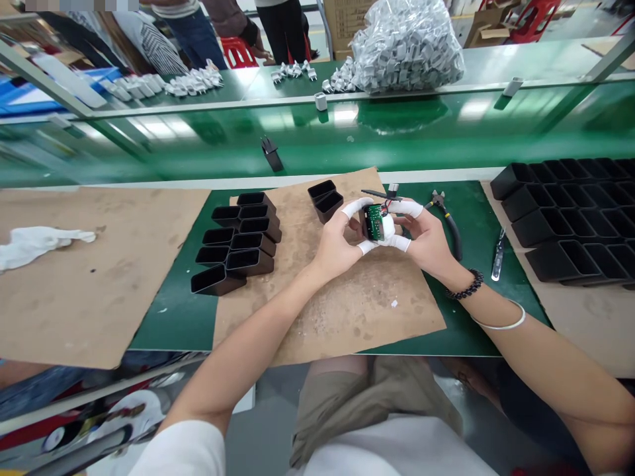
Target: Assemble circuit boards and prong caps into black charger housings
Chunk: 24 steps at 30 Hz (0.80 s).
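Observation:
Between my two hands, above the brown cardboard sheet [327,324], is a small green circuit board [376,223] with a dark part on its left side. My left hand [342,235], with white finger covers, grips the dark left side. My right hand [419,231], also in finger covers, holds the right side, where a white part [387,229] shows. Thin wires and a black strip [380,194] stick up above the board. Two open black plastic cases [326,200] stand just left of my left hand. Pliers [446,221] lie behind my right hand.
Several black cases [238,241] stand in rows at left, and many more [570,218] at right. A tweezers-like tool [498,254] lies at right. A black plug adapter [271,154] rests beyond the table. A bag of grey-white parts [407,49] sits on the shelf. People stand behind it.

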### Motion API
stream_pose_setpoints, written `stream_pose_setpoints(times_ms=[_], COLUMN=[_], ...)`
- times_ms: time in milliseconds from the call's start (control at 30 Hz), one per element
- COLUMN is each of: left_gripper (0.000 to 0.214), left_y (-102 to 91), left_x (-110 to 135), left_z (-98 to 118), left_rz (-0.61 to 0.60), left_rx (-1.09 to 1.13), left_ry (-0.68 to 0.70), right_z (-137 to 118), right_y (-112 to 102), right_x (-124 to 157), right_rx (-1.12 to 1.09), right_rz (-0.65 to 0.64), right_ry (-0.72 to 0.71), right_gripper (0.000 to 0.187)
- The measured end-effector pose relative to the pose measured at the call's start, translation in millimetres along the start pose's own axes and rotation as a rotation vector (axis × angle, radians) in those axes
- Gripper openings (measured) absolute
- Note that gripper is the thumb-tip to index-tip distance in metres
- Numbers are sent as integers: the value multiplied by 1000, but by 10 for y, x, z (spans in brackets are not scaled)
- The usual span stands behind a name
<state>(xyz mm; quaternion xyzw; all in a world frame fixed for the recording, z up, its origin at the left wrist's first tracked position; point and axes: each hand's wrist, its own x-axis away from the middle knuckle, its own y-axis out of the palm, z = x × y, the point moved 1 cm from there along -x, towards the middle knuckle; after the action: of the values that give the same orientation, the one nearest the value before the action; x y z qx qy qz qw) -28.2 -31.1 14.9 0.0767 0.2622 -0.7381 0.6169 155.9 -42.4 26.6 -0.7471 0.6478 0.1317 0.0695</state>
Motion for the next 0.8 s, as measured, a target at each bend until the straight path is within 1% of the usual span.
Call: stream_pose_setpoints(times_ms=[100, 233, 300, 433, 667, 733, 800], left_gripper=[64, 63, 63, 66, 66, 68, 73], left_y=[-1, 4, 8, 11, 8, 14, 21], left_x=[0, -1, 0, 4, 8, 13, 13], left_z=[-15, -30, -38, -56, -65, -70, -79], left_rz=[5, 19, 30, 45, 33, 24, -6], left_rx=[-4, -6, -10, -35, -35, -19, 24], left_ry=[16, 43, 53, 52, 33, -3, -79], right_z=[5, -3, -14, -23, -44, -79, -118], right_y=[-3, -5, -3, 5, 10, 3, -17], right_x=[-1, 7, 16, 33, 32, 17, -6], right_rx=[13, 78, 116, 163, 272, 282, 235], right_rz=[-5, -25, -15, 5, -30, -69, -93], right_ry=[-13, -87, -94, -107, -158, -136, -67], right_gripper=[51, 46, 44, 43, 39, 44, 55])
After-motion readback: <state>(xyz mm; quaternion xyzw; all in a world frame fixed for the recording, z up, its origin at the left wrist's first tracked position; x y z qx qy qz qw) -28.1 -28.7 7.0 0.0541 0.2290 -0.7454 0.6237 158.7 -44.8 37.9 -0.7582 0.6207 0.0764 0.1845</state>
